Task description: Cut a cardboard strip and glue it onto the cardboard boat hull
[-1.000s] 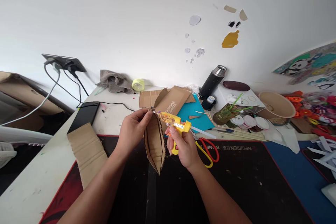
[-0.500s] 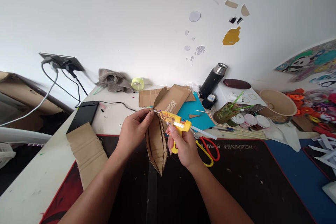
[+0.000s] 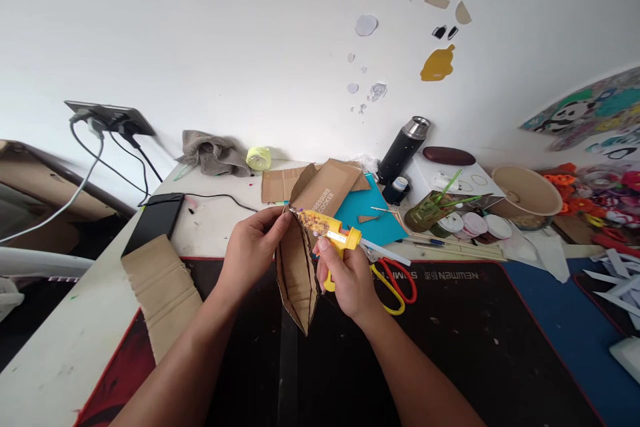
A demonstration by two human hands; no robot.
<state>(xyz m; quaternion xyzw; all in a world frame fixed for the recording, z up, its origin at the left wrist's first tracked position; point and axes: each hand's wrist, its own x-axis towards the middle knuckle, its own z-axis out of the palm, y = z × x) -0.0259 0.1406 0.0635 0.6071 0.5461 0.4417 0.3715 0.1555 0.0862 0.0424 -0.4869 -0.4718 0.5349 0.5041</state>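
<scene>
My left hand (image 3: 255, 243) pinches the far end of a boat-shaped cardboard piece (image 3: 296, 273), whose pointed near end hangs over the dark mat. In my right hand (image 3: 347, 273) is a yellow hot glue gun (image 3: 333, 233), its fingers wrapped round the handle. The gun's nozzle meets the cardboard edge right beside my left fingertips. A translucent glue stick (image 3: 387, 252) juts out of the gun's rear. Scissors (image 3: 395, 290) with red and yellow handles lie just right of my right hand, their blades partly hidden.
Behind the hands lie cardboard sheets (image 3: 327, 190) and a blue sheet (image 3: 375, 217). A black thermos (image 3: 404, 150) and a jar of green liquid (image 3: 425, 213) stand back right. A cardboard strip (image 3: 163, 290) lies left, near a black power bank-like box (image 3: 154, 223) with a cable.
The glue gun's nozzle has shifted very slightly left along the cardboard's far end. The view has turned a little; both hands keep their holds.
</scene>
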